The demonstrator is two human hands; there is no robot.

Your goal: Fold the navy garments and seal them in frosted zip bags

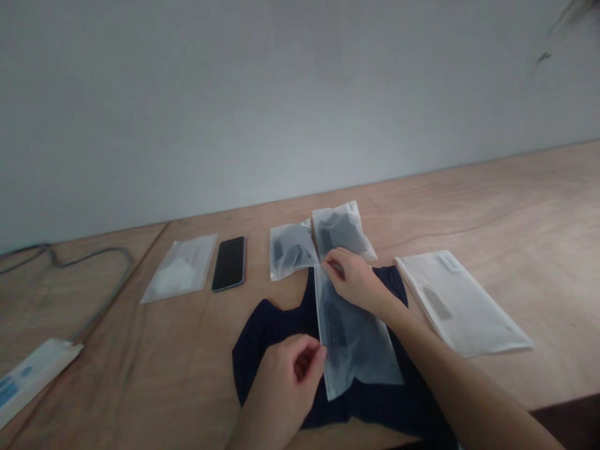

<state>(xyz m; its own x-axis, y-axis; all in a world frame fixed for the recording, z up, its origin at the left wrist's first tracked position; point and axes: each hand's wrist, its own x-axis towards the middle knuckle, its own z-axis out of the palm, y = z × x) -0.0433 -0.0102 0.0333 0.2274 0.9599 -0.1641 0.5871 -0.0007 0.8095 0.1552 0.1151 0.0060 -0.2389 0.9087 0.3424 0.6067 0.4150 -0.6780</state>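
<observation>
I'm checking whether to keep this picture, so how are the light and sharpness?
Head view: dim, greyish light, the wall brighter mid-frame than at upper left; head view: overall softness, leaving print on the frosted zip bag under the right hand unreadable; head view: a dark, blurred smear at top right.

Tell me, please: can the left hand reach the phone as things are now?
Probably yes. The phone lies uncovered on the table, ahead and to the left of the left hand; only dark cloth, lying low, seems to be between them.
</observation>
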